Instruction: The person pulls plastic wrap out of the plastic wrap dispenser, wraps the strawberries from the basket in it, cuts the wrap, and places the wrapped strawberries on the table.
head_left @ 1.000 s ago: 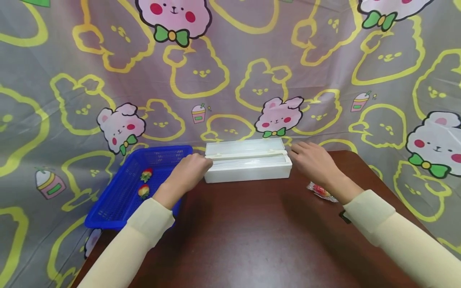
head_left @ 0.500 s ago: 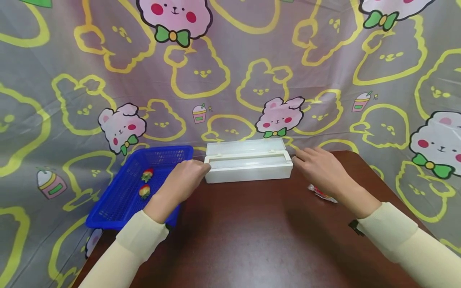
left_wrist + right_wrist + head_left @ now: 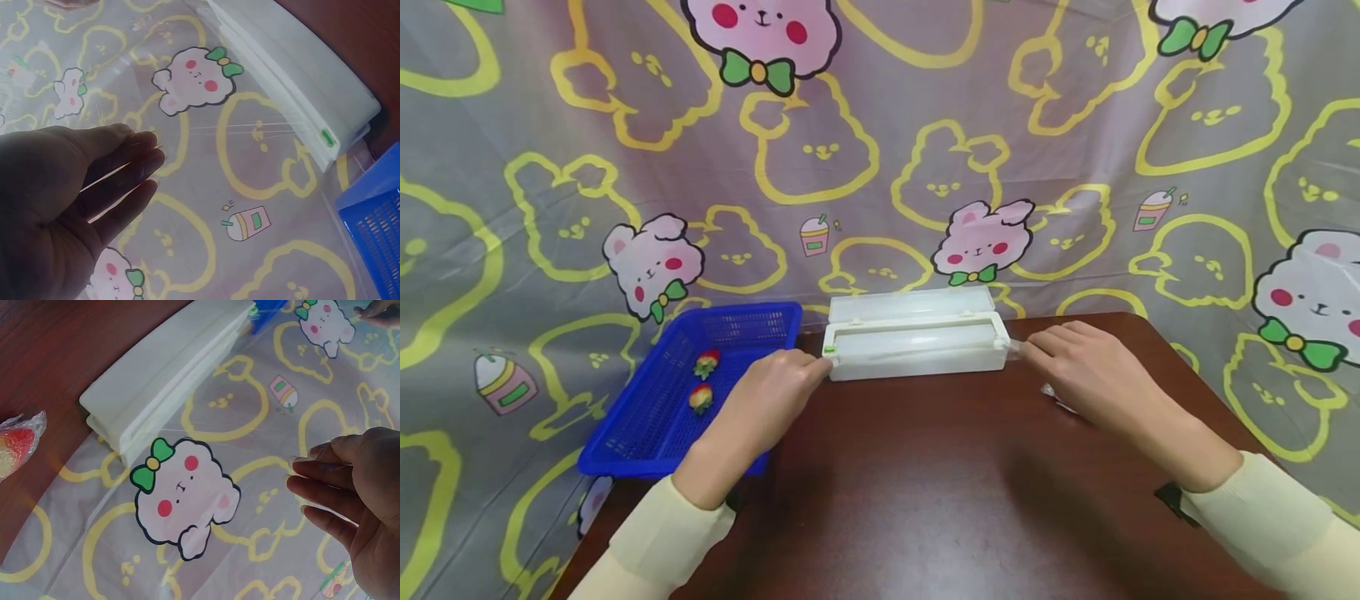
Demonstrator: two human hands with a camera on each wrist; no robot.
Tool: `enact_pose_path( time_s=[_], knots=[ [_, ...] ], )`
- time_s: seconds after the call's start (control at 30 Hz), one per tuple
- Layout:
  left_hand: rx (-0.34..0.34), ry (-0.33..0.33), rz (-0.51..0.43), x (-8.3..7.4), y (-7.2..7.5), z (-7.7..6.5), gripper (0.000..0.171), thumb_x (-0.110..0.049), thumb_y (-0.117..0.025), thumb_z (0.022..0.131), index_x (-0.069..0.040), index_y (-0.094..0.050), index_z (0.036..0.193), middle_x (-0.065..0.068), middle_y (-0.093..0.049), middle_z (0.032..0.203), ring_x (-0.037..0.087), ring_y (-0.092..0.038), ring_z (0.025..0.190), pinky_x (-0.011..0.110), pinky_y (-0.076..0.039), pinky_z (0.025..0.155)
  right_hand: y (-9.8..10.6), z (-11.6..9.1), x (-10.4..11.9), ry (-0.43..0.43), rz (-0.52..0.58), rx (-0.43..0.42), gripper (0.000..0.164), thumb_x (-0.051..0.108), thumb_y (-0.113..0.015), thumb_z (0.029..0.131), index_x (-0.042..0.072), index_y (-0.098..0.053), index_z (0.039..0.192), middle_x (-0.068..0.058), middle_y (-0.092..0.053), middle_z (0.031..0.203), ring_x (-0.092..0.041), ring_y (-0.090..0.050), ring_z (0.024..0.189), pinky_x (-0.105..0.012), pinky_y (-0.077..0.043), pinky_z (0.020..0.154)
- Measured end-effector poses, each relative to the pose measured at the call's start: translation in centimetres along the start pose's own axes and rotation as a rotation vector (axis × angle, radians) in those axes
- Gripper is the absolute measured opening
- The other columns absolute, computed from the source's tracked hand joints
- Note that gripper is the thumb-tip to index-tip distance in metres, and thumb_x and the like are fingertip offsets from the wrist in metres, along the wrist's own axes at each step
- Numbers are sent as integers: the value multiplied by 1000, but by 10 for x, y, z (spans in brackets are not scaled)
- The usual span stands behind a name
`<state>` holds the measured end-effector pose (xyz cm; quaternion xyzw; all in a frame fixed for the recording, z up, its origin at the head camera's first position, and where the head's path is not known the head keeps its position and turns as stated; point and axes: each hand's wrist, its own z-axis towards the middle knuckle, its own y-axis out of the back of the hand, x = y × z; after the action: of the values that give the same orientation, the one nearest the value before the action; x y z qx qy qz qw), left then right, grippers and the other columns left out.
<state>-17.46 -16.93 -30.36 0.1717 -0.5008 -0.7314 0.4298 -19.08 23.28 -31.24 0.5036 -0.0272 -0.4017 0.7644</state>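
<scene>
A long white cling film dispenser (image 3: 917, 365) stands at the table's back with its lid (image 3: 910, 305) raised. Clear cling film (image 3: 215, 130) stretches from it toward both hands, showing as thin shiny streaks. At the dispenser's left end my left hand (image 3: 778, 387) pinches the film between thumb and index finger, the other fingers loosely bent. By the right end, my right hand (image 3: 1093, 371) pinches the film's other corner, where a crinkled bit shows at the fingertips. A small green tab (image 3: 328, 138) marks the dispenser's left end.
On the left, a blue plastic basket (image 3: 625, 408) holds two strawberries, one (image 3: 706, 363) behind the other (image 3: 701, 398). A red and cream piece wrapped in clear film (image 3: 17, 442) lies right of the dispenser, partly hidden by the right hand in the head view. A patterned curtain hangs behind the brown table (image 3: 910, 500).
Both hands have come down and toward me from the dispenser's ends, drawing film out. The white bar that stood tilted over the opening a second ago now lies flat.
</scene>
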Motion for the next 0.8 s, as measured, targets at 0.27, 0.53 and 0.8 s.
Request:
enact_pose_path(
  time_s=[0.27, 0.53, 0.8],
  knots=[
    [-62, -43, 0, -11, 11, -19, 27, 3, -83, 81, -7, -72, 102, 5, -75, 86, 24, -72, 80, 41, -61, 76, 13, -11, 7, 89, 35, -66, 24, 2, -64, 76, 2, -66, 101, -8, -70, 98, -29, -66, 93, -45, -51, 91],
    [-75, -145, 50, -23, 15, -40, 25, 8, -81, 80, -9, -75, 98, 4, -76, 90, 20, -71, 82, 41, -57, 84, 19, -28, 13, 240, 56, -18, 40, -6, -39, 92, 0, -73, 112, -14, -72, 116, -31, -67, 109, -46, -51, 95],
    [-38, -269, 81, -40, -1, -62, 19, 3, -79, 80, -7, -75, 96, 3, -77, 88, 15, -70, 75, 35, -55, 80, 11, -46, 32, 267, 165, 145, 45, -9, -78, 57, 7, -74, 99, -9, -66, 133, -30, -62, 124, -47, -53, 96]
  ],
)
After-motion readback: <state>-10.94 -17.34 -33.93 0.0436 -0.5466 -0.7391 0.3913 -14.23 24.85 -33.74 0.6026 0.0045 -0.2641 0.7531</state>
